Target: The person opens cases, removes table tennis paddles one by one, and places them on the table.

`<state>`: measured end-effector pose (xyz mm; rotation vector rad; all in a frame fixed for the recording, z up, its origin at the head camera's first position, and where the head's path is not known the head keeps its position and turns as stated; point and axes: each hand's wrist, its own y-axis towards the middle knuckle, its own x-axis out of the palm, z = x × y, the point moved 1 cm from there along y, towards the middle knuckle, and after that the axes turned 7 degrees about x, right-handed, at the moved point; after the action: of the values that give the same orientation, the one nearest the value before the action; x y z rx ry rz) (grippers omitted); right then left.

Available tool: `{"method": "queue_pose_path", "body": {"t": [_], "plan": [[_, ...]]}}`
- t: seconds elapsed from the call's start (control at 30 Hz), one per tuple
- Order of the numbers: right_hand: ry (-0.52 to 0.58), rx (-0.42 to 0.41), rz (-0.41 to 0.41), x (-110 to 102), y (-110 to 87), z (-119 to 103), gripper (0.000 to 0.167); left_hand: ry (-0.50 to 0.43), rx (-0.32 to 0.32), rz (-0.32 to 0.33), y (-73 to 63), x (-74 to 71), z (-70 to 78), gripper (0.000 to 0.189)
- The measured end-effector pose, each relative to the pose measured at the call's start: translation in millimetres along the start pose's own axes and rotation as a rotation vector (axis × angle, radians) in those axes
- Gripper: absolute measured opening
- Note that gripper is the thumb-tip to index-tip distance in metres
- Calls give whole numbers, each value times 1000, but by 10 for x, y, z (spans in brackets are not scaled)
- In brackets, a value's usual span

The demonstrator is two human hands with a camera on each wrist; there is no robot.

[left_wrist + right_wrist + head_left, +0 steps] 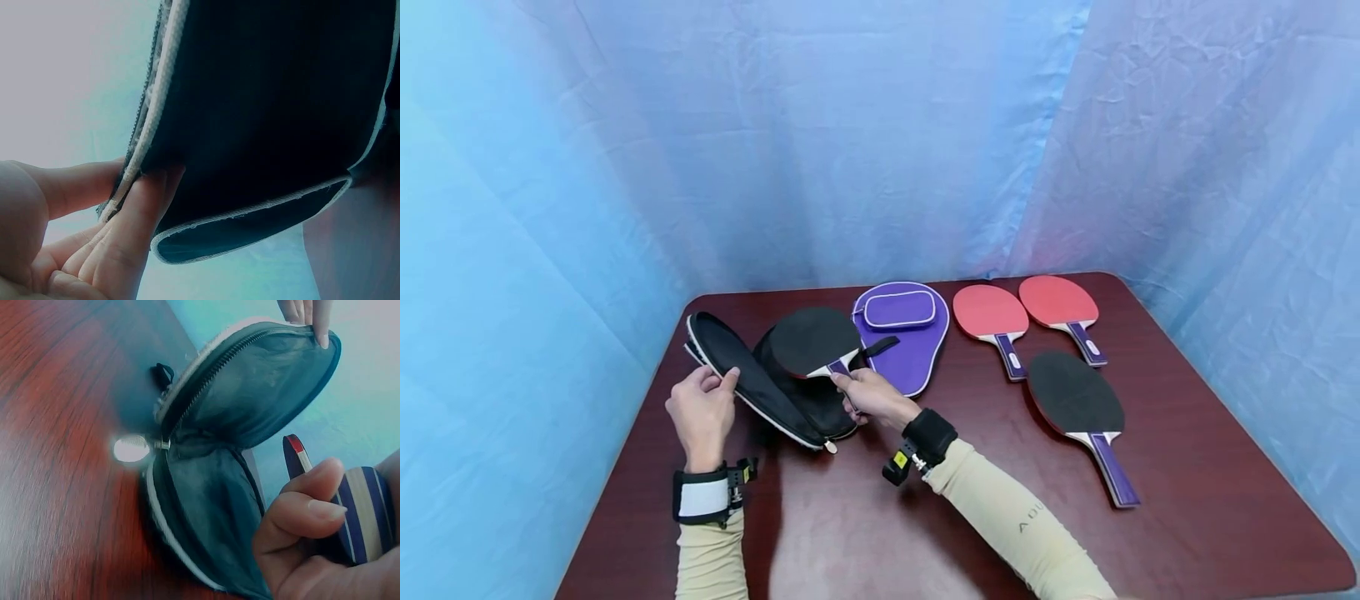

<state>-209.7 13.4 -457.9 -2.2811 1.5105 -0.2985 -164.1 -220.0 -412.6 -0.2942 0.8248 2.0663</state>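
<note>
A black zippered paddle case (808,404) with white piping lies unzipped on the table. My left hand (700,412) pinches the edge of its lifted cover (752,387), thumb on one side and fingers on the other; the left wrist view shows this grip on the piped edge (134,165). My right hand (880,398) grips a table tennis paddle by its purple-striped handle (367,512). The paddle's black blade (816,340) is over the case's lower half, beside the raised cover. Whether blade and lining touch, I cannot tell. A pale zipper pull (131,449) hangs at the case's narrow end.
Just right of the black case lies a purple paddle case (917,350) with a small pouch. Further right are two red-faced paddles (990,310) (1058,300) and a black-faced paddle (1075,392). Blue cloth (880,150) hangs behind the brown table (850,533).
</note>
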Motion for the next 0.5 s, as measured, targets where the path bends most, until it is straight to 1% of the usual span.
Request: {"method": "queue_pose_path", "body": {"t": [0.23,0.37,0.5], "plan": [[-9,-21,30,-187,-162,44,36,-2,-6,-2,3,10,28,24],[-21,-40,43,-309,-280,65,38,-7,-1,2,5,14,36,23],[-42,-64,74,-444,-408,106,36,-15,3,7,4,20,51,24]]}}
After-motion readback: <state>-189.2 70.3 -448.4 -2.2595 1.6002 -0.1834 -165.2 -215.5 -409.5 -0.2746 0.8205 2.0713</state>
